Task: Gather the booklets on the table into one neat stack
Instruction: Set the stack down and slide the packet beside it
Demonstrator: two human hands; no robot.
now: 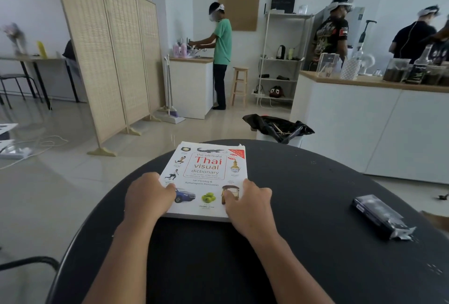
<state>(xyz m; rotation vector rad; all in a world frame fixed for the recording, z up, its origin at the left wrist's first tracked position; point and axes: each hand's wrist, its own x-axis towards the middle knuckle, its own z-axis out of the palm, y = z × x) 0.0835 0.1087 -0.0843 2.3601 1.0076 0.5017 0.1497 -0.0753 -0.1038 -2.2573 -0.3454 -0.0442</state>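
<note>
1. The stack of booklets (205, 179) lies on the black round tabletop (303, 206) at its far left edge, with the far corners of the stack reaching out to or slightly past the rim. A white "Thai visual dictionary" cover is on top, and how many booklets lie beneath it cannot be told.
2. The left hand (148, 196) clasps the near left corner of the stack: its grip is pressed on the booklets, thumb on the cover, fingers curled at the side edge.
3. The right hand (247, 202) does the same at the near right corner, grip pressed on the booklets with the thumb flat on the cover and the other fingers bent over the edge.
4. The step in hand looks like squaring the pile. To do it well, both hands should push inward evenly so the side edges line up, then tap the near edge flush. The top cover seems slightly twisted relative to the tabletop's near edge.
5. It would be wise to draw the stack toward the middle of the tabletop, as it sits close to the rim and could tip off.
6. A dark foil-like packet (381, 216) lies well apart near the right edge and blocks nothing.
7. No other booklets show on the tabletop.
</note>
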